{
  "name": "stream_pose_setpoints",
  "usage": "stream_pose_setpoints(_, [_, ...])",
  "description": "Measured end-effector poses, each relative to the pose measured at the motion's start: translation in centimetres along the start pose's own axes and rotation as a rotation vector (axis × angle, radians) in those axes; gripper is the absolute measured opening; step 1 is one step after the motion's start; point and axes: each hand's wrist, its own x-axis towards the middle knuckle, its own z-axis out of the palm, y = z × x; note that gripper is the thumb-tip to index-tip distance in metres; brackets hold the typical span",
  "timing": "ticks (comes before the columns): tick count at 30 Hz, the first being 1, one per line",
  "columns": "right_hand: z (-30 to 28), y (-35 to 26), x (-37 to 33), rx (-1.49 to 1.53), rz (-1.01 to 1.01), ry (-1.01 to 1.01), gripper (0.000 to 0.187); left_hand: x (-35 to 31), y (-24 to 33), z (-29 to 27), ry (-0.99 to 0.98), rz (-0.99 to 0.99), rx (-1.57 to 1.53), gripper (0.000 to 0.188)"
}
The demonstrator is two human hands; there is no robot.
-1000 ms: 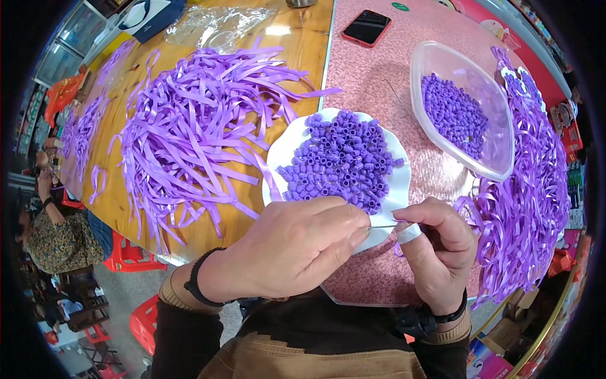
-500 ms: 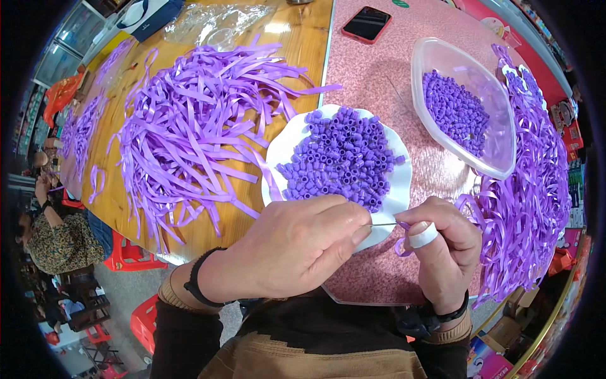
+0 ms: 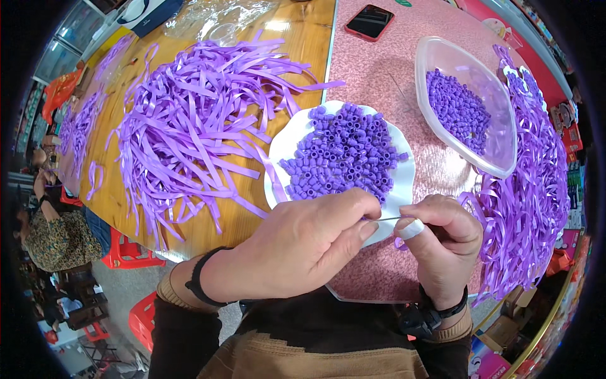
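Note:
My left hand is closed, thumb and forefinger pinching one end of a thin metal needle. The needle lies nearly level, and my right hand pinches its other end between forefinger and thumb. White tape wraps the right thumb. A short bit of purple ribbon shows beside that thumb; how it joins the needle is hidden. Just beyond my hands stands a white scalloped plate, heaped with small purple tube-shaped beads. My left hand covers part of its near rim.
Loose purple ribbons are piled on the wooden table at left. A clear plastic tub of beads stands tilted at right, with more ribbons beyond it. A phone lies far back; red stools are at lower left.
My right thumb has shifted left and up along the needle. The left forefinger has spread a little from its thumb, and less ribbon shows by the right hand.

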Motion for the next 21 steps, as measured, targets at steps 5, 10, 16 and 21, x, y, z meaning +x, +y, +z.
stream_pose_setpoints(5, [-0.3,0.3,-0.3,0.017,0.009,0.009,0.016,0.0,-0.1,0.3,0.058,0.038,-0.094,0.014])
stream_pose_setpoints(10, [-0.3,0.4,-0.2,-0.044,-0.049,0.021,0.017,0.1,-0.9,0.6,0.12,0.169,-0.028,0.012])
stream_pose_setpoints(16, [-0.6,0.4,0.1,0.117,0.023,-0.009,0.013,0.2,-0.7,0.6,0.127,0.159,-0.026,0.012])
stream_pose_setpoints(21, [-0.6,0.8,0.0,0.274,0.122,-0.006,0.01,0.2,-0.9,0.7,0.143,0.223,0.037,0.013])
